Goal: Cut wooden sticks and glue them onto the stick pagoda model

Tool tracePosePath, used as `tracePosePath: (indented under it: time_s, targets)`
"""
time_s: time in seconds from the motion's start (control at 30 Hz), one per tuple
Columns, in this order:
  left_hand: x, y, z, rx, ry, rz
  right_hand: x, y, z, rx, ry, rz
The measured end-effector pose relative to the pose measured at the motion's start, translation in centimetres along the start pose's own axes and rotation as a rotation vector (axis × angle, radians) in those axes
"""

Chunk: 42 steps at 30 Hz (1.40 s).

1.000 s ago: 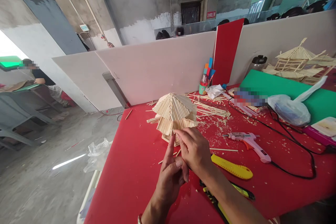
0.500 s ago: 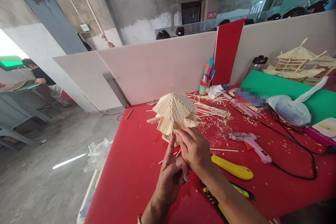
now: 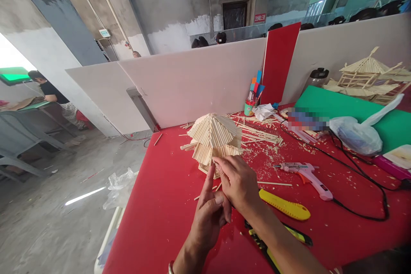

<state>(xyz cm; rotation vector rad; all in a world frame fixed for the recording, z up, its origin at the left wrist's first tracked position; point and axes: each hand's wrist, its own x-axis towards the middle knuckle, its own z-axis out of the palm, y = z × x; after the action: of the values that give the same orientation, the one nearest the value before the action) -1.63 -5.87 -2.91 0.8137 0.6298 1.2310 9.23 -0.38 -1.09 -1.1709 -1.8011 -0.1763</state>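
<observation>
A small model pavilion (image 3: 214,130) of pale wooden sticks, with two tiers of sloping roof, stands on the red tabletop in front of me. My left hand (image 3: 208,214) points its index finger up against the front corner of the lower roof, its other fingers loosely bent. Beside it, my right hand (image 3: 239,180) pinches thumb and fingers together at that same corner. Whatever lies between those fingertips is too small or hidden to make out. The hands cover part of the model's base.
Right of my hands lie a pink glue gun (image 3: 306,175) with a black cord, a yellow utility knife (image 3: 285,204) and a black-and-yellow cutter (image 3: 261,244). Loose sticks (image 3: 260,132) and shavings lie behind. Another stick model (image 3: 369,75) stands far right, near a plastic bag (image 3: 356,135).
</observation>
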Motion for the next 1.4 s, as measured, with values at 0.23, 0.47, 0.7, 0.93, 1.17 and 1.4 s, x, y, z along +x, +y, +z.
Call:
tracePosePath:
  time_s: [0.23, 0.47, 0.7, 0.93, 1.17, 1.4]
  targets:
    - [0.03, -0.13, -0.23, -0.024, -0.029, 0.003, -0.1, 0.04, 0.03, -0.003, -0.005, -0.001]
    - [-0.04, -0.18, -0.24, -0.027, -0.015, -0.002, 0.0, -0.05, -0.14, 0.0, -0.016, -0.006]
    - [0.12, -0.23, -0.32, -0.035, -0.013, 0.006, -0.05, -0.03, -0.31, -0.001, -0.053, 0.0]
    - [0.03, -0.04, -0.14, -0.02, -0.013, 0.007, -0.04, -0.03, -0.18, -0.002, -0.045, 0.004]
    - [0.1, -0.13, -0.22, -0.027, -0.009, -0.005, 0.04, -0.15, -0.28, 0.003, -0.061, 0.02]
    - [0.12, -0.16, -0.17, -0.047, -0.029, 0.005, 0.01, -0.16, -0.31, 0.007, -0.087, 0.029]
